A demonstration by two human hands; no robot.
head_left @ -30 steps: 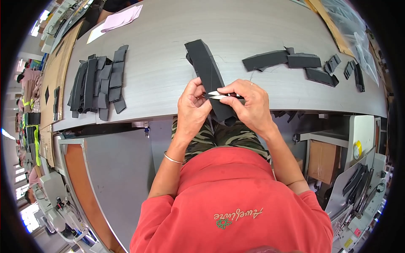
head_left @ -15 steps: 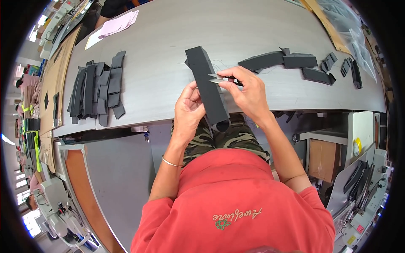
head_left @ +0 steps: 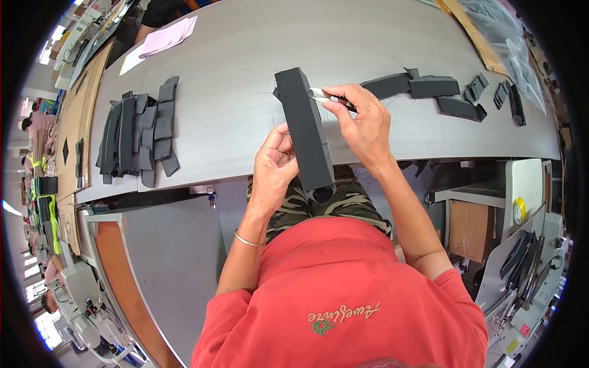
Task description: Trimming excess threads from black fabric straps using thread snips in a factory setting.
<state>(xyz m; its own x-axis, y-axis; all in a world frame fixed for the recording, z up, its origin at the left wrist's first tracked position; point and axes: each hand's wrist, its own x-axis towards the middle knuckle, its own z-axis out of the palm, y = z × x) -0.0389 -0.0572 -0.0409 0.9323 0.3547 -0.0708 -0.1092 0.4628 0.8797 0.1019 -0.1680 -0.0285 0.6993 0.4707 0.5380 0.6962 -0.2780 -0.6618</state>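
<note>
Currently | left hand (head_left: 274,162) gripping black strip (head_left: 305,135) | right hand (head_left: 363,126) pinching snips (head_left: 321,94) at strip's edge | left pile (head_left: 127,132) apart

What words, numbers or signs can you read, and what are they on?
Red shirt: curly cream lettering with a green flower; I won't copy words.
Pink label and yellow label, lower right: too small to read.
Black strip in left hand: no writing visible.
</note>
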